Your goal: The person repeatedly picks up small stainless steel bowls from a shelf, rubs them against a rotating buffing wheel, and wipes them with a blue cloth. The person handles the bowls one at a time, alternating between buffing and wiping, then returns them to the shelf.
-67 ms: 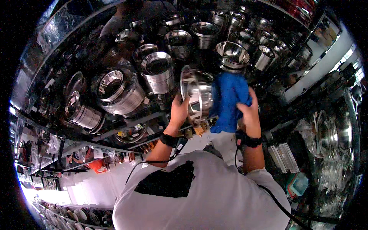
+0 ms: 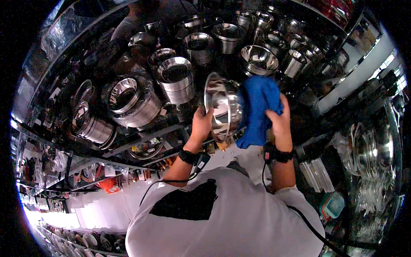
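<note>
A shiny steel bowl [image 2: 220, 105], tipped on its side, is held in front of me by my left hand [image 2: 202, 124], which grips it by the rim on the left. My right hand [image 2: 278, 119] is closed on a crumpled blue cloth [image 2: 259, 107], which lies against the bowl's right side and partly hides it. Behind them stand stacked steel bowls [image 2: 259, 64] and a tall stack of steel vessels [image 2: 175, 83] on a dark shelf.
More steel stacks [image 2: 94, 126] fill the shelf at left. Its metal edge [image 2: 143, 139] runs below, with cluttered lower shelving. At right are flat stacked items [image 2: 314, 175], plastic-wrapped steel plates [image 2: 370, 150] and plastic containers [image 2: 332, 205]. A white floor [image 2: 98, 205] shows lower left.
The bowl and blue cloth have shifted slightly right, and my right hand has risen a little with the cloth. Both grips are unchanged.
</note>
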{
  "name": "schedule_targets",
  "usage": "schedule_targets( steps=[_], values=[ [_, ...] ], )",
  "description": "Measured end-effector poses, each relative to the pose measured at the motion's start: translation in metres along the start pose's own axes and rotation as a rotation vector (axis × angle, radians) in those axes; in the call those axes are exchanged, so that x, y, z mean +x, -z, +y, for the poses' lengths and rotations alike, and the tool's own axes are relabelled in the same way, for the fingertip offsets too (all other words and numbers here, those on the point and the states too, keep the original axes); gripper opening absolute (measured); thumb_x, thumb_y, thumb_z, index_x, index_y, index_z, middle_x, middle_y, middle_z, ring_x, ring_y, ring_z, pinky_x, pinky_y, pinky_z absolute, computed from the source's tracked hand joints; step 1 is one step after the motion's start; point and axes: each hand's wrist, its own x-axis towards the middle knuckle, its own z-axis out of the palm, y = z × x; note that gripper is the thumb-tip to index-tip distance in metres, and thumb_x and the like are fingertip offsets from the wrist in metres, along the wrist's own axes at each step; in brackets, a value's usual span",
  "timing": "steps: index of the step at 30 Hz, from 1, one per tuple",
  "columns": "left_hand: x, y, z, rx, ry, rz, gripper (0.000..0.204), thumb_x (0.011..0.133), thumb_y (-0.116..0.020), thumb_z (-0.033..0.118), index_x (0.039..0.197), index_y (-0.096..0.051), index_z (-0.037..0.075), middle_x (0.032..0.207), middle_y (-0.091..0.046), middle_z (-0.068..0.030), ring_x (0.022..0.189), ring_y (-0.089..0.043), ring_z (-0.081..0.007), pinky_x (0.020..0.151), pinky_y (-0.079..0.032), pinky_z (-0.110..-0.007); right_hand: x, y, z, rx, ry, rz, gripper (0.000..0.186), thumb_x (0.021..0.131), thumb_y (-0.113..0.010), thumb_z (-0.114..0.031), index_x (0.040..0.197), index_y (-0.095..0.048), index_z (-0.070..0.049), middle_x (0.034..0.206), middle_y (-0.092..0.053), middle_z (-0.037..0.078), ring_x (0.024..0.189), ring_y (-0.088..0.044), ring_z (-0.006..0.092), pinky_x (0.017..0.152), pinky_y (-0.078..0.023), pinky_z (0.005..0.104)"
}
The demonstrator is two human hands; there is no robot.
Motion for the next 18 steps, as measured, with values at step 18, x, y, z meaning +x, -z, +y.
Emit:
schedule_targets(
  steps=[18],
  values=[
    [-0.002, 0.003, -0.018, -0.699, 0.224, -0.242, 0.045, 0.076, -0.065, 0.001, 0.117, -0.047, -0.002, 0.107, -0.06, -0.0108, 0.09, -0.06, -0.017, 0.078, -0.049, -0.029, 0.008, -0.002, 0.046, -0.002, 0.013, -0.3, 0.059, 0.067, -0.063, 0.004, 0.123, -0.044, -0.002, 0.11, -0.055, 0.007, 0.102, -0.051, 0.0161, 0.092, -0.039, 0.0306]
  ],
)
